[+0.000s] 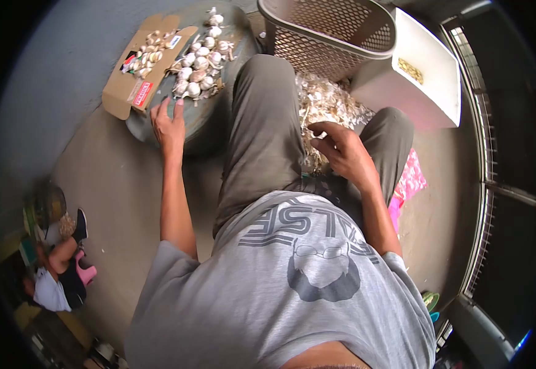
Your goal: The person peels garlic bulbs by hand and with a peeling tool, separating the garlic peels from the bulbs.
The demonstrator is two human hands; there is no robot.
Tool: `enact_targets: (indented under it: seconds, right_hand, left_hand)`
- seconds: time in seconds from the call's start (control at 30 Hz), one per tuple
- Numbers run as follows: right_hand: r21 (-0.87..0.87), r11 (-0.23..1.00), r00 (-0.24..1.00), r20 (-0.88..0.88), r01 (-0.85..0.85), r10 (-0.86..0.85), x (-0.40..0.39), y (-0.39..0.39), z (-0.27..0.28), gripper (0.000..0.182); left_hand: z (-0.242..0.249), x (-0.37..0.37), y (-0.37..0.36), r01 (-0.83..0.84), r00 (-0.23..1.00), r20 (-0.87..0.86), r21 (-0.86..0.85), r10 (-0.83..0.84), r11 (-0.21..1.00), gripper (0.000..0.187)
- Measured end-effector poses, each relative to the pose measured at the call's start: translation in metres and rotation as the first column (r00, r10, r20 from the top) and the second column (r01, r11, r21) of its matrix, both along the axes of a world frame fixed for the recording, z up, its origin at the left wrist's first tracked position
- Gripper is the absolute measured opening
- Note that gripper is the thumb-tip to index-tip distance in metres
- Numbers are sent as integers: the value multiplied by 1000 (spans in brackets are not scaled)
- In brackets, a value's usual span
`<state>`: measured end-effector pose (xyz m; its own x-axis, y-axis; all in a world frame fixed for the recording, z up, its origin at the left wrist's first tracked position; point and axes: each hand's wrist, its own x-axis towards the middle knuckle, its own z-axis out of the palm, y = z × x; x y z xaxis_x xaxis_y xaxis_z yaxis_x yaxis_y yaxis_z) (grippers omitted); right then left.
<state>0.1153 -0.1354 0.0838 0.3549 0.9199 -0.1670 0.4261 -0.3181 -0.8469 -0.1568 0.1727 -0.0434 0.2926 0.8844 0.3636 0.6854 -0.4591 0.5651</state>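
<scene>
Two hands, right hand (342, 154) curled, any contents hidden, garlic peels (326, 101) half-covered

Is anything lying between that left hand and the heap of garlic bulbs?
Nothing visible. The left hand rests on the round tray, and only bare tray surface separates its fingertips from the nearest garlic bulbs. The cardboard box sits off to the side.

We see the tray (157, 126) left of the knees, with garlic (199, 64) heaped on it and a box (134, 86) lying over its left edge. The left hand (168, 126) rests on the tray just before the garlic. The basket (332, 31) stands ahead, peels (329, 101) below it, a tub (415, 77) to the right.
</scene>
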Motion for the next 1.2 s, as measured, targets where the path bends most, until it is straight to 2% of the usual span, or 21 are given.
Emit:
enact_targets:
  seconds: [0.07,0.17,0.3,0.37,0.4,0.43,0.47,0.5,0.53,0.6,0.63,0.67,0.7,0.77,0.87,0.9,0.97,1.0,1.1,1.17,1.2]
  right_hand:
    - [138,990,995,93,5,-18,-3,3,3,36]
    - [358,931,940,336,-75,-53,-16,17,34,45]
    - [620,762,830,515,-188,-214,-14,49,68,53]
    - [672,734,731,547,-94,-407,1,73,59,55]
    - [619,776,834,489,-125,-256,35,79,45,59]
    - [677,730,874,293,97,-388,72,87,5,48]
    - [565,800,857,294,201,-423,101,75,-37,62]
    - [662,728,901,190,175,-390,150,66,-111,59]
    - [473,685,825,-423,555,-375,141,68,-106,64]
    - [225,730,396,-916,646,-68,77,54,-91,63]
    - [386,744,378,-906,545,193,47,51,-83,56]
    - [378,667,306,-924,643,229,43,66,-87,66]
    - [143,668,303,-944,731,-131,18,63,-24,79]
    - [346,768,386,-912,538,140,17,56,-13,89]
    - [355,695,501,-865,625,-9,24,68,-1,104]
    - [294,661,490,-862,690,-128,30,70,3,107]
    - [249,674,459,-875,695,-151,78,74,-28,110]
    - [266,632,484,-852,728,-198,102,80,-53,111]
    - [167,676,448,-854,718,-265,86,70,-57,119]
    - [310,741,629,-754,595,-190,45,78,-43,119]
    - [328,703,604,-776,631,-180,42,89,-46,118]
  left_hand:
    - [37,35,-27,186,931,344,-174,-117,967,43]
    - [92,100,-78,548,657,693,-166,-298,820,41]
    - [146,176,-147,895,281,875,-90,-395,437,78]
    - [156,210,-190,986,-69,998,68,0,155,80]
    - [154,219,-196,988,10,999,-3,-43,152,91]
    - [151,226,-199,985,82,992,-67,-91,158,102]
    - [153,213,-200,965,241,935,-202,-261,168,106]
    - [159,208,-200,980,186,875,-129,-448,154,104]
    - [154,214,-200,963,233,748,-89,-622,254,102]
    - [116,234,-202,867,463,362,6,-809,499,99]
    - [88,256,-198,788,576,409,-48,-707,614,99]
    - [77,263,-184,760,611,407,-63,-679,646,95]
    - [68,264,-164,738,639,400,-77,-657,671,91]
    - [59,267,-140,749,609,360,32,-707,661,85]
    - [56,271,-154,684,666,463,-67,-585,726,85]
    - [60,271,-159,863,470,451,-56,-759,502,95]
    - [113,252,-209,901,369,531,-2,-763,435,99]
    - [90,251,-221,914,336,496,35,-801,405,102]
    - [75,256,-203,929,357,659,-176,-662,326,105]
    - [66,278,-169,932,355,801,-259,-481,255,105]
    - [65,277,-166,907,404,792,-284,-458,309,102]
